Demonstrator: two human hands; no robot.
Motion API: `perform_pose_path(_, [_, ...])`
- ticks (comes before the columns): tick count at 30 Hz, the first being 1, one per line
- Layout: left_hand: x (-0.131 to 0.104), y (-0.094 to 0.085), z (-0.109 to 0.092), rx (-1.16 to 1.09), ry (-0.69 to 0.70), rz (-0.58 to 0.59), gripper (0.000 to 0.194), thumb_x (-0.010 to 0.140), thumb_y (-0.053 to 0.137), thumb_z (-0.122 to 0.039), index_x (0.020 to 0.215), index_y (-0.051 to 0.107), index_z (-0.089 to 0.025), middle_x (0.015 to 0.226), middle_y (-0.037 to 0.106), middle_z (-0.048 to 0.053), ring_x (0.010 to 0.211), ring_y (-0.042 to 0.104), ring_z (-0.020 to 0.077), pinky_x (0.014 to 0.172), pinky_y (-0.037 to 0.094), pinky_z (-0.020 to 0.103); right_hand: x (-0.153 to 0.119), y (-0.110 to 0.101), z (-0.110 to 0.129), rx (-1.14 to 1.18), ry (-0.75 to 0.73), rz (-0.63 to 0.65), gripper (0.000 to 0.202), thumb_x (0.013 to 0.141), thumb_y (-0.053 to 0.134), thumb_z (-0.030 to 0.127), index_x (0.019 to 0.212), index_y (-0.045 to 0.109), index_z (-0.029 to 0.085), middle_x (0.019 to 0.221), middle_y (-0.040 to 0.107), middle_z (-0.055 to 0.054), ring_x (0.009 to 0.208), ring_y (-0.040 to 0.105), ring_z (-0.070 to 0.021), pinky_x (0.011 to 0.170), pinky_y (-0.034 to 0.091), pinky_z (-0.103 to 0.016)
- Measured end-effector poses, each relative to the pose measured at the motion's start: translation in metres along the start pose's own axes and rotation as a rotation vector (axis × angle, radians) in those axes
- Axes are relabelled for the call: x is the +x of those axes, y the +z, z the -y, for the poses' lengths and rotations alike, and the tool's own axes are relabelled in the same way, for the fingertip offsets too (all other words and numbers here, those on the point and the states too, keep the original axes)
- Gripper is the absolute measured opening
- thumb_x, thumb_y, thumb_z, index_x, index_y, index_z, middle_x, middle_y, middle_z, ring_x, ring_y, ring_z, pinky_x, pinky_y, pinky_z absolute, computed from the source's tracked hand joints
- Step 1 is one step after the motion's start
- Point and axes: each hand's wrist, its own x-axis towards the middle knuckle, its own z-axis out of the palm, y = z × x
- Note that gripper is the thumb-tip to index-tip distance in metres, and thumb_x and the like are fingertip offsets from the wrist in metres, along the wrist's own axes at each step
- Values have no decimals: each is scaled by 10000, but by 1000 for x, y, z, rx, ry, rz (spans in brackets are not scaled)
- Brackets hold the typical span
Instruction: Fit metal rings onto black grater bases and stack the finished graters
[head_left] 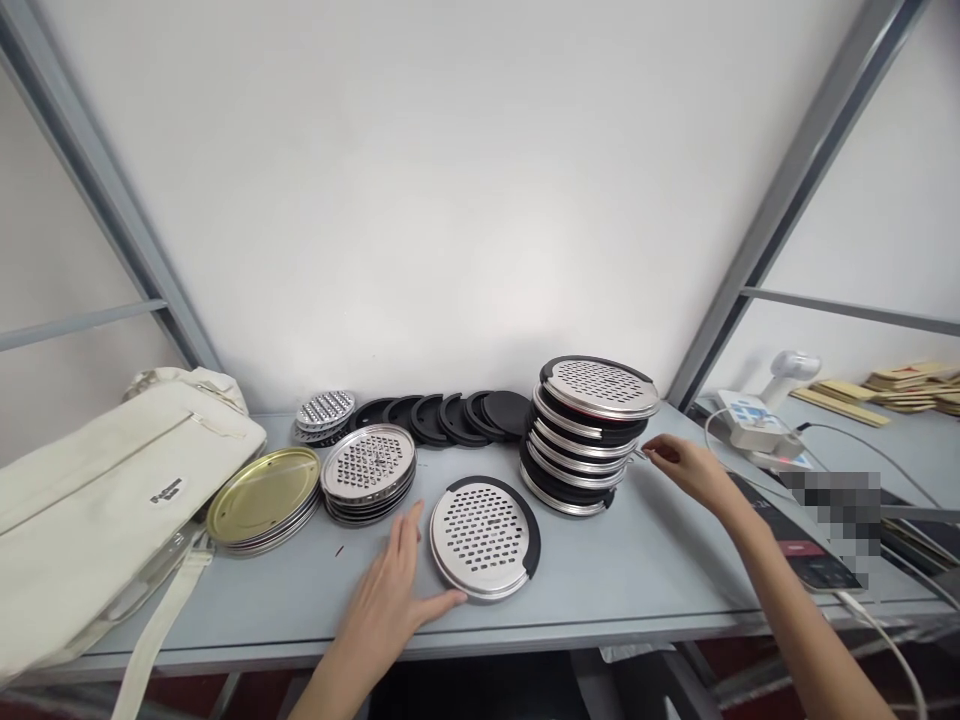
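Note:
A round metal grater (486,535) with a black rim along its right side lies on the table in front of me. My left hand (390,595) is at its left edge, thumb and fingers spread, the thumb at the grater's lower edge. My right hand (679,465) is at the right side of a tall stack of round graters (589,440) with black rims. Its fingers are pinched together, and a small shiny bit shows at the fingertips; I cannot make out what it is. Left of centre sits a lower stack of round grater plates (369,465).
Gold round lids (264,497) are stacked beside a cream bag (112,510) at the left. Black rings (427,418) and small grater discs (325,410) line the wall. A tablet (799,540), cables and a white device (750,420) are at the right.

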Motion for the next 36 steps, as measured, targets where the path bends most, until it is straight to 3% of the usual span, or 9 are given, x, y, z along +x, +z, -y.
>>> perform_pose_path(3, [5, 0, -11, 178, 244, -1, 771, 785, 662, -419, 1429, 262, -275, 1347, 424, 112, 1198, 456, 278, 952, 432, 405, 20, 18, -2, -22, -23, -23, 242, 731, 495, 348, 700, 638, 154, 697, 666, -91, 667, 609, -220, 612, 427, -290])
perform_pose_path(6, [10, 3, -22, 299, 502, 110, 567, 894, 548, -270, 1406, 314, -333, 1410, 408, 51, 1268, 407, 224, 995, 408, 375, 24, 30, 2, -20, -21, -45, 224, 708, 493, 317, 658, 630, 147, 685, 648, -100, 663, 596, -221, 617, 425, -293])
perform_pose_path(8, [12, 7, -27, 357, 571, 113, 517, 915, 504, -222, 1396, 342, -321, 1411, 420, 52, 1286, 392, 224, 990, 411, 383, 20, 34, 2, -6, -32, -33, 225, 704, 507, 327, 663, 641, 152, 701, 650, -91, 660, 594, -211, 623, 431, -288])
perform_pose_path(14, [10, 16, -29, 404, 556, 23, 465, 935, 460, -225, 1387, 377, -291, 1390, 447, 75, 1244, 436, 229, 944, 438, 381, 11, 34, -6, 40, -13, 8, 234, 678, 577, 373, 727, 673, 165, 704, 659, -70, 688, 608, -212, 642, 450, -287])
perform_pose_path(22, [8, 29, -20, 384, 399, -84, 457, 927, 444, -274, 1380, 402, -238, 1334, 495, 104, 1181, 469, 266, 961, 410, 451, 9, 34, -15, 74, 88, 35, 234, 695, 588, 382, 720, 642, 156, 700, 683, -79, 666, 622, -208, 603, 446, -275])
perform_pose_path(36, [6, 23, -23, 330, 365, -25, 470, 914, 417, -227, 1382, 386, -236, 1361, 443, 96, 1178, 433, 268, 978, 376, 458, 6, 33, -6, 121, 79, 81, 241, 682, 587, 398, 654, 607, 160, 643, 666, -70, 604, 587, -189, 553, 420, -266])
